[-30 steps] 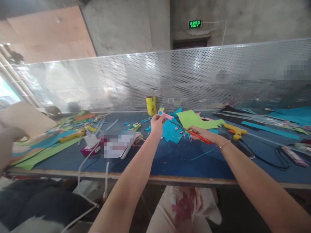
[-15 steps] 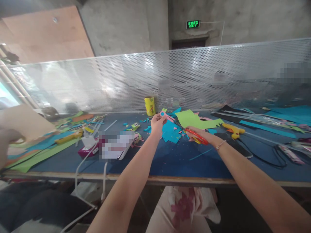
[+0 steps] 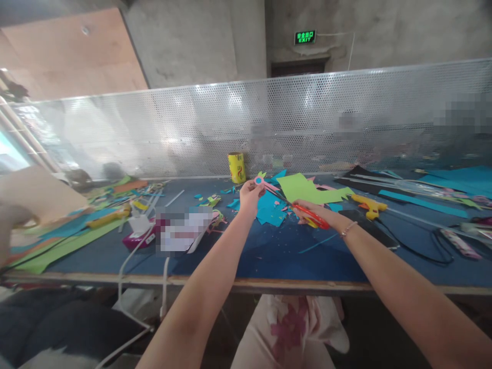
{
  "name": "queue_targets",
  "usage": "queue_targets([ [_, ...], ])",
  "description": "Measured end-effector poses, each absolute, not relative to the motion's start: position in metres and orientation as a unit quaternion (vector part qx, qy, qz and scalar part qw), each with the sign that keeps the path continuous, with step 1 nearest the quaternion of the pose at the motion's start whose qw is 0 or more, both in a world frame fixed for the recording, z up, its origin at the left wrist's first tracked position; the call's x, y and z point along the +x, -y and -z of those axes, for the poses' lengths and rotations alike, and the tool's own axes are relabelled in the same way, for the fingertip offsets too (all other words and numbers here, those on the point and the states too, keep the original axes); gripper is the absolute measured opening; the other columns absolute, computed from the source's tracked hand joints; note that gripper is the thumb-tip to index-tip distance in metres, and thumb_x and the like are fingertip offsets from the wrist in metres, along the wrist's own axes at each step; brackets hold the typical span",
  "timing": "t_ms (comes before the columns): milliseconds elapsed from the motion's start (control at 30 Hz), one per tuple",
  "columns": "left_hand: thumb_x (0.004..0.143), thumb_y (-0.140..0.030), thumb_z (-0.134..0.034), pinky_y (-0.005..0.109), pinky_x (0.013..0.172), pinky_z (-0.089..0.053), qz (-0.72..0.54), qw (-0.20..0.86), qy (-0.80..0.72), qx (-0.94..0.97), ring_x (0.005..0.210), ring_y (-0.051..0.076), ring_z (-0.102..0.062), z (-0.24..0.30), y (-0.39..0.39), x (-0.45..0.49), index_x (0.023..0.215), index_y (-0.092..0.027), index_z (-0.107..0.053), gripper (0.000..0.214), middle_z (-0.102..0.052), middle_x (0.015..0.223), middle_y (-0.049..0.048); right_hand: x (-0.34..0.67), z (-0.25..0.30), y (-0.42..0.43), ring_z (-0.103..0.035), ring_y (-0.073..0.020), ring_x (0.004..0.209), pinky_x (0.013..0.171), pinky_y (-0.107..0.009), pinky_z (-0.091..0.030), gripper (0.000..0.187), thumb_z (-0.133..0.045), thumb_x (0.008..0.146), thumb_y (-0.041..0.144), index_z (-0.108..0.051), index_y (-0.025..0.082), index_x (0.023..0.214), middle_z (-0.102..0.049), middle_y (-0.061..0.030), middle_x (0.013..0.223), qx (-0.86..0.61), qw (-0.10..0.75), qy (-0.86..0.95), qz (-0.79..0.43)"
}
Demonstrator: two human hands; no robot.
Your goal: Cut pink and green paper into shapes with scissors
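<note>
My left hand (image 3: 250, 195) pinches a small pink paper cutout (image 3: 272, 186) with a round blue centre, held up over the table. My right hand (image 3: 307, 211) is wrapped round the red and yellow handles of a pair of scissors (image 3: 313, 215). The scissor blades point left toward the pink tails of the cutout; whether they touch it I cannot tell. Beneath both hands lie blue paper pieces (image 3: 271, 209) and small scraps. A light green paper sheet (image 3: 303, 188) with a cut edge lies just behind my right hand.
A yellow can-like cylinder (image 3: 237, 168) stands near the perforated metal screen (image 3: 184, 133). A yellow glue gun (image 3: 369, 206) with a black cord lies at right, another glue gun (image 3: 109, 218) at left. A purple power strip (image 3: 140, 237) and phone-like device (image 3: 184, 233) sit left. Someone's arm shows at far left.
The cutout in my left hand has turned and shifted very slightly to the right. My right hand and the scissors stay almost in place.
</note>
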State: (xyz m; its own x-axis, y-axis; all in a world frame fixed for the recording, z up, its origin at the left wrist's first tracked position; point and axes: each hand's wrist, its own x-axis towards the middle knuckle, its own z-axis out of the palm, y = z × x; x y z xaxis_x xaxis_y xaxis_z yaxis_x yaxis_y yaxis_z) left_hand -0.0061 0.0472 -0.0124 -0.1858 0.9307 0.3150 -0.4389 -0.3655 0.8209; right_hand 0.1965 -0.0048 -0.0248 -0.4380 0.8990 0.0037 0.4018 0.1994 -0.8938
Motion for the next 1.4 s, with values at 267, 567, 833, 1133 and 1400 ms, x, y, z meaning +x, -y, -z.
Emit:
queue_targets([
  [267,0.058,-0.012,-0.066,0.027,0.067,-0.047,-0.708,0.499,-0.286,0.409,0.055,0.008,-0.055,0.012,-0.046,-0.005,0.071,-0.016,-0.053,0.019,-0.056,0.057,-0.0021,0.196,0.024,0.007,-0.056,-0.0138,0.072,0.074,-0.036,-0.051,0.028,-0.055,0.072,0.041,-0.051,0.025,0.094,-0.054,-0.0012,0.084,-0.438,0.289,0.716,-0.461],
  [567,0.055,-0.016,-0.068,0.028,0.067,-0.047,-0.703,0.498,-0.283,0.422,0.056,0.009,-0.056,0.014,-0.048,-0.005,0.071,-0.016,-0.053,0.021,-0.055,0.058,-0.0026,0.197,0.024,0.005,-0.055,-0.0115,0.071,0.074,-0.033,-0.051,0.035,-0.054,0.073,0.044,-0.049,0.023,0.101,-0.053,-0.0025,0.091,-0.435,0.278,0.721,-0.462],
  [833,0.055,-0.015,-0.068,0.028,0.066,-0.047,-0.703,0.482,-0.288,0.437,0.058,0.01,-0.056,0.015,-0.049,-0.005,0.069,-0.016,-0.053,0.02,-0.055,0.059,-0.0021,0.199,0.029,0.002,-0.054,-0.011,0.068,0.073,-0.033,-0.05,0.03,-0.054,0.074,0.041,-0.049,0.025,0.099,-0.051,0.0003,0.082,-0.429,0.285,0.715,-0.472],
  [1133,0.056,-0.019,-0.067,0.027,0.065,-0.046,-0.7,0.474,-0.291,0.449,0.058,0.01,-0.056,0.013,-0.046,-0.005,0.067,-0.015,-0.055,0.017,-0.056,0.06,-0.0009,0.198,0.028,-0.001,-0.057,-0.0116,0.072,0.068,-0.025,-0.05,0.031,-0.056,0.069,0.032,-0.05,0.023,0.098,-0.058,-0.0016,0.09,-0.45,0.288,0.711,-0.457],
  [1400,0.057,-0.021,-0.063,0.024,0.062,-0.044,-0.695,0.468,-0.292,0.461,0.056,0.009,-0.052,0.014,-0.046,-0.005,0.065,-0.016,-0.055,0.012,-0.054,0.059,-0.0016,0.197,0.029,-0.003,-0.057,-0.0145,0.08,0.07,-0.03,-0.051,0.035,-0.061,0.065,0.032,-0.051,0.022,0.097,-0.058,-0.0039,0.097,-0.437,0.289,0.736,-0.429],
])
